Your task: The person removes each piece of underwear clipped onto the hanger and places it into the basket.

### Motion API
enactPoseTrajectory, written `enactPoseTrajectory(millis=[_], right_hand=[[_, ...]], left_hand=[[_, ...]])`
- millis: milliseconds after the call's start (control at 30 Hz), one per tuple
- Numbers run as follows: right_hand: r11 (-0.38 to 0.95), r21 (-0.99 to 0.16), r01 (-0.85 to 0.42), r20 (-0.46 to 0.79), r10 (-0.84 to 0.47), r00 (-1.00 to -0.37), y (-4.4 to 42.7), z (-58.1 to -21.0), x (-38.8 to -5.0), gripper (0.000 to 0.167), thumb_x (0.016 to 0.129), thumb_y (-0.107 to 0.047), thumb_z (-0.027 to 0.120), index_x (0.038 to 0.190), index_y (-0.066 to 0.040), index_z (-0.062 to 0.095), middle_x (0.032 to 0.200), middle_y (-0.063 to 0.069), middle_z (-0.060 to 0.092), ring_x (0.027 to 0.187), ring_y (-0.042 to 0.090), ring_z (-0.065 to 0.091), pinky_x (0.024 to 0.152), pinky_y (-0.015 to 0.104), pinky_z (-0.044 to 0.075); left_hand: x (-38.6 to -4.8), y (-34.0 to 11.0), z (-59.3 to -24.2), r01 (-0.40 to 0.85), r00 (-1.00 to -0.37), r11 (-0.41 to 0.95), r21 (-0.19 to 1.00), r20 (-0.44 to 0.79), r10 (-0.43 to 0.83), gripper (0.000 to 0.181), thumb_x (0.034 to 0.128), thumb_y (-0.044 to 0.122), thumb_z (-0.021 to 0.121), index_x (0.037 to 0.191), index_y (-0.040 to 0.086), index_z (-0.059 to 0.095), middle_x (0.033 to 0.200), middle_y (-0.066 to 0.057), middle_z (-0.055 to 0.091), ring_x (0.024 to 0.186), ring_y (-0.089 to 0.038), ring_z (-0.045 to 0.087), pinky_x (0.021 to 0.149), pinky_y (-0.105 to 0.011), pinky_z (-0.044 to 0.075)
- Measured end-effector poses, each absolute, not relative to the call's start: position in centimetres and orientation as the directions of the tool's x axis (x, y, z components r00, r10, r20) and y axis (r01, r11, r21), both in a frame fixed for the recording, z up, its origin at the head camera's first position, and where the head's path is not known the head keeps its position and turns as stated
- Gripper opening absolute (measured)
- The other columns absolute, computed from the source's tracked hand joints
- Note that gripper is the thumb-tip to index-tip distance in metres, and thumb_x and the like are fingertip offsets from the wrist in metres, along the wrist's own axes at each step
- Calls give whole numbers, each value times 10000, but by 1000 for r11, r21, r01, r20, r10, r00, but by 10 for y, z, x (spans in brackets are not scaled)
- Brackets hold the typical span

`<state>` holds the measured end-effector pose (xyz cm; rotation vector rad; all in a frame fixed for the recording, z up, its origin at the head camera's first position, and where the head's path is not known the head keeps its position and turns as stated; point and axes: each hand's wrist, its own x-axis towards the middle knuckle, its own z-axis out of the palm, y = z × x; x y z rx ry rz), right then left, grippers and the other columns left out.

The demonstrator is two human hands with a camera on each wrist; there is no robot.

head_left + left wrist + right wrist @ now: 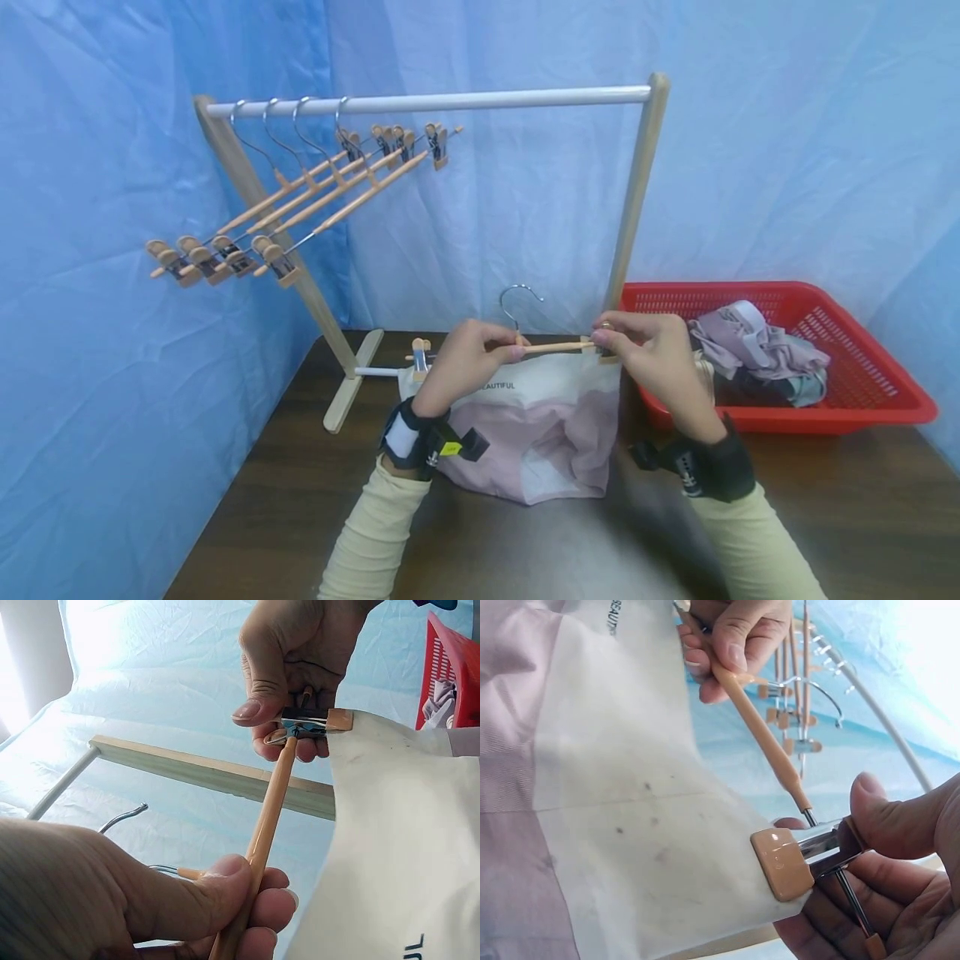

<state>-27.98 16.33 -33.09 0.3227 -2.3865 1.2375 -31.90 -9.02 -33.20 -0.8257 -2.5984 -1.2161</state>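
Note:
A pink-and-white pair of underpants (487, 433) hangs from a clip hanger (558, 346) with a metal hook, low over the table. Printed lettering shows on its white waistband. My left hand (467, 362) pinches the hanger's bar beside the hook, between thumb and fingers. At the bar's right end my right hand (656, 354) holds the clip (782, 864), thumb on its lever and fingers behind. That clip's pads sit on the waistband's corner. The left clip (420, 358) stands at the waistband's other end.
Several bare clip hangers (330, 187) hang on the left of a rack's white rail (487, 100). To the right, a red basket (885, 375) holds crumpled garments (761, 342). The rack's wooden foot (352, 383) rests on the dark table (300, 500).

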Motion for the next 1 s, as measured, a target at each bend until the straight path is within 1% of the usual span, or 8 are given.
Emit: enactPoseTrajectory(millis=[167, 233, 300, 433, 633, 667, 900, 1000], right_hand=[[574, -719, -392, 481, 4, -877, 163, -331, -280, 256, 919, -202, 777, 1128, -54, 778, 1020, 153, 781, 798, 260, 612, 534, 243, 481], [574, -718, -394, 485, 8, -874, 163, -332, -280, 246, 916, -186, 779, 1124, -54, 780, 1016, 152, 782, 787, 259, 611, 531, 237, 486], [569, -721, -395, 485, 7, -874, 164, -332, -280, 244, 919, -180, 775, 1126, -53, 779, 1017, 151, 782, 784, 259, 616, 554, 221, 512], [574, -719, -393, 482, 4, -876, 164, -332, -279, 257, 925, -185, 768, 1146, -53, 773, 1031, 154, 782, 807, 266, 643, 615, 191, 547], [610, -685, -398, 500, -3, -866, 163, -333, -280, 253, 923, -167, 767, 1149, -54, 768, 1040, 146, 783, 819, 256, 676, 642, 188, 551], [612, -683, -397, 500, -4, -866, 163, -333, -280, 250, 925, -167, 765, 1148, -53, 768, 1040, 146, 782, 825, 252, 678, 649, 186, 553], [610, -691, -387, 480, -12, -877, 164, -333, -281, 265, 932, -177, 757, 1161, -43, 759, 1043, 148, 780, 833, 259, 676, 643, 211, 554], [612, -696, -375, 462, -17, -887, 165, -332, -282, 287, 935, -200, 754, 1186, -59, 752, 1073, 129, 780, 881, 250, 697, 702, 240, 578]], left_hand=[[-319, -89, -332, 540, -838, 532, 652, 358, 412, 132, 947, 147, 724, 1034, 98, 811, 1022, -41, 794, 950, -190, 734, 834, -338, 578], [-318, -89, -332, 538, -839, 535, 651, 355, 412, 130, 948, 150, 724, 1033, 102, 811, 1012, -36, 794, 929, -179, 731, 813, -323, 572], [-318, -89, -332, 532, -842, 538, 653, 347, 412, 131, 951, 154, 721, 1035, 107, 811, 1005, -30, 794, 917, -159, 725, 801, -303, 564], [-319, -90, -332, 528, -844, 531, 663, 341, 414, 128, 958, 147, 714, 1029, 101, 809, 979, -30, 791, 831, -142, 683, 734, -266, 528], [-320, -89, -332, 532, -842, 536, 655, 345, 415, 131, 959, 134, 710, 1034, 85, 806, 994, -41, 790, 888, -153, 715, 747, -260, 539], [-320, -89, -332, 533, -842, 538, 654, 345, 415, 129, 958, 134, 711, 1032, 86, 806, 990, -41, 790, 877, -154, 708, 740, -260, 535], [-320, -89, -331, 525, -845, 529, 667, 332, 420, 130, 963, 140, 710, 1034, 88, 804, 956, -41, 781, 764, -145, 608, 658, -241, 479], [-321, -90, -331, 530, -841, 530, 662, 326, 433, 126, 962, 144, 711, 1028, 92, 805, 937, -33, 776, 747, -140, 593, 646, -240, 473]])
